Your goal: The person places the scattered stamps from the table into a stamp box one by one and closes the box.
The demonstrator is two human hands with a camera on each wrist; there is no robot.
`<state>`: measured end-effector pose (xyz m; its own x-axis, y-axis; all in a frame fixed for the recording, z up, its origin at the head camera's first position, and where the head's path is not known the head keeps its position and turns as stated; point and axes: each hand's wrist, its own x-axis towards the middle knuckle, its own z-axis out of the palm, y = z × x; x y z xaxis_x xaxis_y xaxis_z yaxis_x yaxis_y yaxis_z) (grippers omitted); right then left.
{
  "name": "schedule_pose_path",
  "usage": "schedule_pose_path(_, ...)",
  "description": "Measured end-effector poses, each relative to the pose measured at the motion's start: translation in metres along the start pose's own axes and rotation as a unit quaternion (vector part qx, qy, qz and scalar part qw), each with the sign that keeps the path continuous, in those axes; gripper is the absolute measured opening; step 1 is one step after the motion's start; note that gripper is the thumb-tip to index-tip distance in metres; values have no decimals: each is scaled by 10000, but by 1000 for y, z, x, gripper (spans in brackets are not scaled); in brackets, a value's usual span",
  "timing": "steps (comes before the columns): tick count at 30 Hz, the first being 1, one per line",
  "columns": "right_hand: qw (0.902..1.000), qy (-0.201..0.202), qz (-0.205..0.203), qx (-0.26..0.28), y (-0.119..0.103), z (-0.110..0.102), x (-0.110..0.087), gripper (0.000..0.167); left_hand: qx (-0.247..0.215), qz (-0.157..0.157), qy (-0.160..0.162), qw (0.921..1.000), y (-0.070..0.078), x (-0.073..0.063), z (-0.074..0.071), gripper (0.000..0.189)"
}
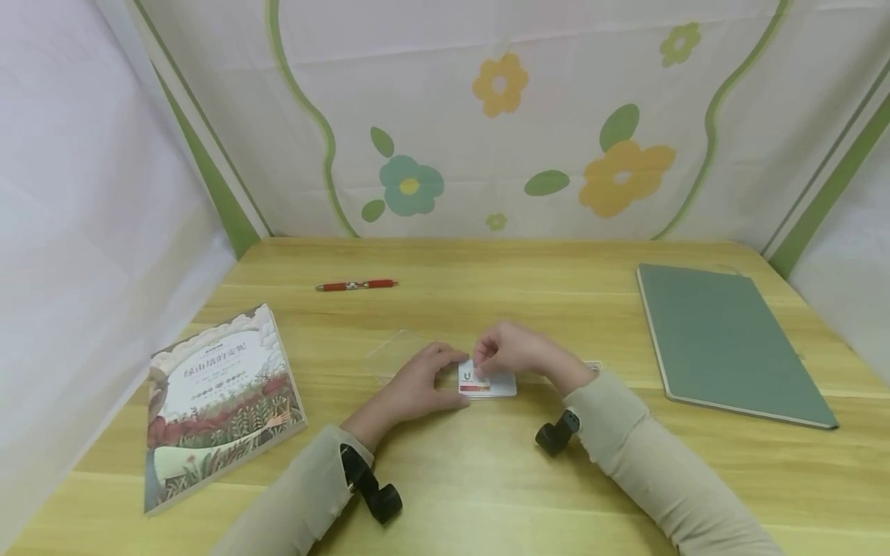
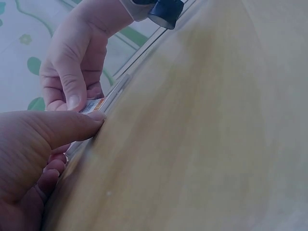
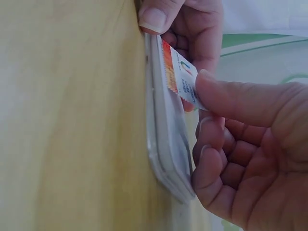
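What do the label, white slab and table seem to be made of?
Label: thin paper or film, printed, with zigzag edges.
White slab: perhaps smooth plastic, from its even surface and rounded corners.
Table: wood or wood-look laminate, slightly glossy, with visible grain and pale reflections.

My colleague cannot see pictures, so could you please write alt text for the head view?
A person's left hand grips a flat white object on a wooden table while the right hand pinches a small printed label over it. A book lies at left, a red pen farther back, and a green notebook at right.
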<state>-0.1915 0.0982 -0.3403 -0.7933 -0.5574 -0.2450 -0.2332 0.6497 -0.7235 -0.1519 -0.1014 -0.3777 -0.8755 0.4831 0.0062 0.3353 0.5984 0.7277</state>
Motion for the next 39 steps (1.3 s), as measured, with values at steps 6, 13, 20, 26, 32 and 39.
schedule_pose_path(6, 9999, 113, 107, -55, 1, 5, 0, 5, -7, -43, -14, 10000, -2, 1, 1, 63)
schedule_pose_path(13, 9996, 238, 159, -56, 1, 9, 0, 5, -36, -1, 6, 10000, -2, 1, 1, 63)
schedule_pose_path(20, 9988, 399, 172, -212, -1, 12, 0, 7, -12, -9, 10, 10000, -2, 0, 2, 63)
schedule_pose_path(26, 9982, 511, 39, -309, 0, 15, 0, 9, 34, 53, 41, 10000, -3, 0, 2, 62)
schedule_pose_path(32, 9973, 568, -95, -456, -1, 17, -2, 10, -7, 83, 27, 10000, -2, 0, 2, 61)
schedule_pose_path(39, 9957, 657, -106, -651, -3, 18, -4, 11, 32, 69, 29, 10000, -2, 1, 2, 61)
